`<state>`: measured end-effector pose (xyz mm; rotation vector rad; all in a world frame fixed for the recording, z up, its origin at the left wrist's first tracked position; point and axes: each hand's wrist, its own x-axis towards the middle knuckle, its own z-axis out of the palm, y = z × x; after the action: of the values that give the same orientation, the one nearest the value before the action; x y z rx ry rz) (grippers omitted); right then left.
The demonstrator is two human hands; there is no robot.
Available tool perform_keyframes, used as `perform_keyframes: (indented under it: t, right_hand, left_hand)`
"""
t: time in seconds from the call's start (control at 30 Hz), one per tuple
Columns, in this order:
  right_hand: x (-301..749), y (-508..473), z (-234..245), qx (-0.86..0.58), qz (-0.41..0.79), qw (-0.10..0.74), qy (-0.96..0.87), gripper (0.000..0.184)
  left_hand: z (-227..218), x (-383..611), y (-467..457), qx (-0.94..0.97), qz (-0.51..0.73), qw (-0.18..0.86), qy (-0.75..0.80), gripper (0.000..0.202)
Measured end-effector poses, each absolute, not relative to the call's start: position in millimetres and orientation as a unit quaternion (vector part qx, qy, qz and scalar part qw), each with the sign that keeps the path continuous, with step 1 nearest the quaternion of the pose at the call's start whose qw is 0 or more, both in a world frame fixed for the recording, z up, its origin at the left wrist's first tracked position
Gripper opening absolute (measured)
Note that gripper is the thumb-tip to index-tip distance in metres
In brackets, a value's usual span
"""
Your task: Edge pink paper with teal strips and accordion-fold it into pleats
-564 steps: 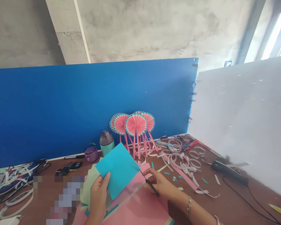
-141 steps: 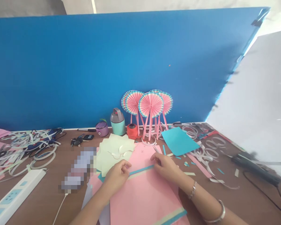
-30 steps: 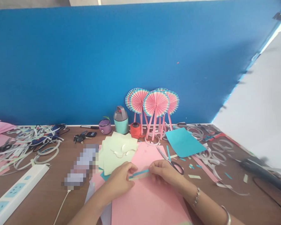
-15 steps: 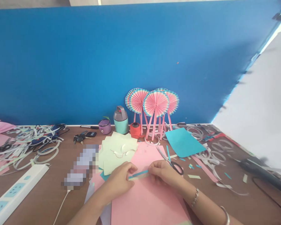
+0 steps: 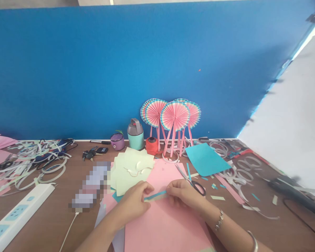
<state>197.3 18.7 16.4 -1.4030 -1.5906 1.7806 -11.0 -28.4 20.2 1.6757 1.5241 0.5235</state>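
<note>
My left hand (image 5: 132, 199) and my right hand (image 5: 182, 193) pinch opposite ends of a narrow teal and pale green paper strip (image 5: 154, 196), held just above a pink card sheet (image 5: 162, 224). Black-handled scissors (image 5: 191, 182) lie open on the sheet, just beyond my right hand. Stacked pale green paper sheets (image 5: 128, 173) lie beyond my left hand, and a teal paper sheet (image 5: 206, 159) lies to the right.
Pink paper fans (image 5: 174, 115) lean against a blue board (image 5: 120, 70), near a flask (image 5: 135, 134) and red spool (image 5: 152, 146). White paper curls (image 5: 42, 161) and a power strip (image 5: 21, 210) lie left; a black glue gun (image 5: 294, 196) lies right.
Over the last second, my hands have barely moved and the strip has stayed between them. Compared with the frame from several seconds ago, the scissors now lie on the pink sheet.
</note>
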Motion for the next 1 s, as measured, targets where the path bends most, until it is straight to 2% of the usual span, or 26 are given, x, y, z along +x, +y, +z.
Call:
perform_keyframes:
  t: [1.0]
  right_hand:
    - [195.5, 17.9, 16.6, -0.521, 0.610, 0.181, -0.569, 0.018]
  left_hand:
    - [20.3, -10.2, -28.9, 0.665, 0.201, 0.393, 0.602, 0.040]
